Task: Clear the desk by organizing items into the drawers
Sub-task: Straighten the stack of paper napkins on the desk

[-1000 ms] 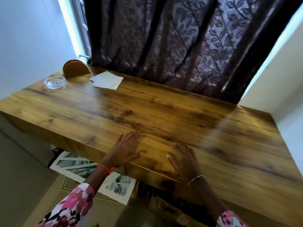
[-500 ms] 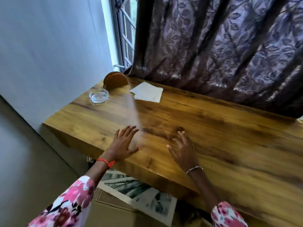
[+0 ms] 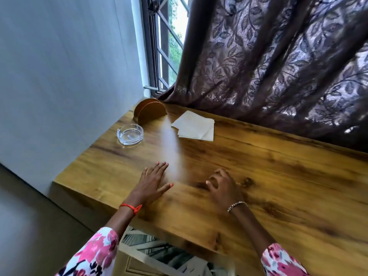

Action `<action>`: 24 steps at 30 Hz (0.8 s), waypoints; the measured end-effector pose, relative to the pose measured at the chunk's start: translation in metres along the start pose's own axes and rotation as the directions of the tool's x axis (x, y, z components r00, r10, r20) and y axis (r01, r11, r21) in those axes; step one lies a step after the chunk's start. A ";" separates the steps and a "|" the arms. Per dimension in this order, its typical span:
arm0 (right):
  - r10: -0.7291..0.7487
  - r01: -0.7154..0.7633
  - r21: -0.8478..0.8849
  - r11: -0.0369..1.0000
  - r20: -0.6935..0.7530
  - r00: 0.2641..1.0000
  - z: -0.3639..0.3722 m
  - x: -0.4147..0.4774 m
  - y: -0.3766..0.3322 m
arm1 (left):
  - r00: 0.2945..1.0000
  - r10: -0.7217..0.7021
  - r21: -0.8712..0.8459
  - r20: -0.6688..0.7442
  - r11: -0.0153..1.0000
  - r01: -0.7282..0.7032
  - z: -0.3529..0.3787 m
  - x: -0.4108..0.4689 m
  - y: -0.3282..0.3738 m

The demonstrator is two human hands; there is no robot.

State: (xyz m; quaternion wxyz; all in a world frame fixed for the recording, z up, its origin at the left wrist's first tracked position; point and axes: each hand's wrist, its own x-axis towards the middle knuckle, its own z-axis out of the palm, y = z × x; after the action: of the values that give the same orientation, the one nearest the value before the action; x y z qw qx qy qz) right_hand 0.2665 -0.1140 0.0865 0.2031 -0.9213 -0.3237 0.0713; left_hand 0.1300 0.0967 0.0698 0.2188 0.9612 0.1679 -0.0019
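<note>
Nearest: two floral sleeves, both cut off by the bottom edge. Between them, below the desk's near edge, lies a black-and-white print [image 3: 151, 250], partly hidden by the desktop; its subject is hard to make out.

Left hand [image 3: 152, 184]: flat, palm down on the wooden desk [image 3: 278, 196], fingers straight and slightly spread, holding nothing. Red cord at the wrist. Right hand [image 3: 224, 188]: just to the right, fingers loosely curled over the surface, nothing in it. Whether the fingertips touch the wood cannot be told. Bead bracelet at the wrist.

Desk surface: glossy brown grain with dark knots and a pale streak of glare running far to near.

Far left corner holds the items to clear: a glass ashtray [image 3: 130, 134], behind it an arched brown napkin holder [image 3: 150, 111], and to the right a loose stack of white napkins [image 3: 194, 126] lying flat, all well apart from both hands.

Room: grey floor [image 3: 29, 216] at near left, a pale wall [image 3: 59, 66] along the left, a barred window [image 3: 165, 46] in the far corner, and a dark leaf-patterned curtain [image 3: 278, 66] that covers most of the window and reaches the desk's far edge.
</note>
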 end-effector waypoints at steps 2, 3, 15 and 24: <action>0.038 -0.038 0.018 0.999 -0.012 0.999 -0.002 0.023 -0.002 | 1.000 0.002 -0.028 0.011 1.000 -0.001 -0.004 0.017 -0.006; 0.062 -0.062 0.025 0.998 -0.014 0.998 -0.002 0.035 -0.002 | 1.000 0.002 -0.039 0.017 0.999 -0.002 -0.006 0.026 -0.008; 0.351 -0.312 0.338 0.888 -0.061 0.934 -0.011 0.162 -0.003 | 0.997 -0.073 -0.179 -0.010 0.981 0.070 -0.041 0.139 -0.014; 0.493 -0.436 0.366 0.822 -0.073 0.867 -0.003 0.212 -0.002 | 0.982 -0.181 -0.236 0.046 0.954 0.187 -0.047 0.225 -0.021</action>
State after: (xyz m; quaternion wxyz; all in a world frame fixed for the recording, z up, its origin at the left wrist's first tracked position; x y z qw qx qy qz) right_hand 0.4321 0.0191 0.0901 0.3603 -0.9262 -0.0539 0.0971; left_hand 0.3321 0.2068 0.0864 0.3338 0.9080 0.2529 -0.0133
